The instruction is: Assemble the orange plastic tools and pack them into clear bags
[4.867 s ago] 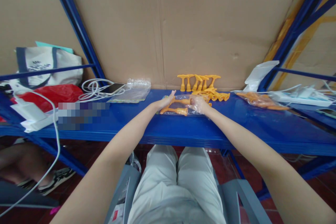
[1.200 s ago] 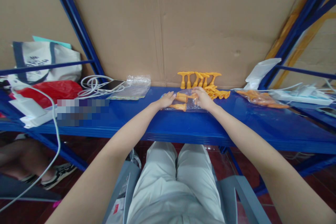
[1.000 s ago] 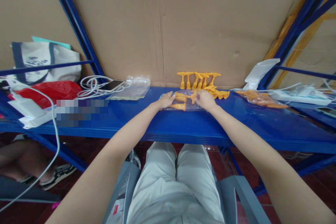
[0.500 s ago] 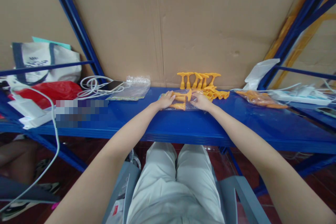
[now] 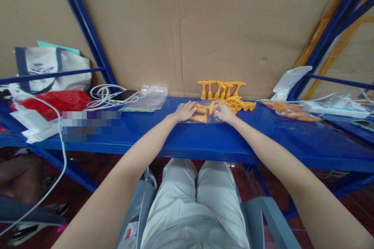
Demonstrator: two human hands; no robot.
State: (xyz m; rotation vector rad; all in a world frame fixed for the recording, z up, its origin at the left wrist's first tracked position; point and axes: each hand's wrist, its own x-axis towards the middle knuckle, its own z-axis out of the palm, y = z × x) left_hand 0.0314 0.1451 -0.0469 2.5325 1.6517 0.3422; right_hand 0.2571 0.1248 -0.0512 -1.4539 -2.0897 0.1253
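A clear plastic bag [image 5: 210, 118] lies on the blue shelf [image 5: 204, 140] straight ahead, with orange plastic pieces [image 5: 199, 118] inside it. My left hand [image 5: 184, 111] rests on the bag's left end, fingers stretched out flat. My right hand [image 5: 223, 112] is at the bag's right end, its fingers curled and pinching the plastic next to a T-shaped orange piece [image 5: 209, 107]. Just behind my hands, a heap of loose orange T-shaped pieces [image 5: 226, 90] leans against the cardboard wall [image 5: 233, 31].
To the left lie a stack of clear bags [image 5: 149, 99], a phone [image 5: 126, 95] with a coiled white cable, a red bag [image 5: 55, 101], a tote bag [image 5: 49, 68] and a white charger [image 5: 29, 122]. A filled bag of orange pieces [image 5: 288, 111] and a power strip [image 5: 333, 109] lie right. Another person's leg [image 5: 17, 171] shows lower left.
My right hand has pushed an orange T-shaped piece leftwards into the bag and now pinches the bag's right end. My left hand stayed on the bag. The other person's shoe shifted.
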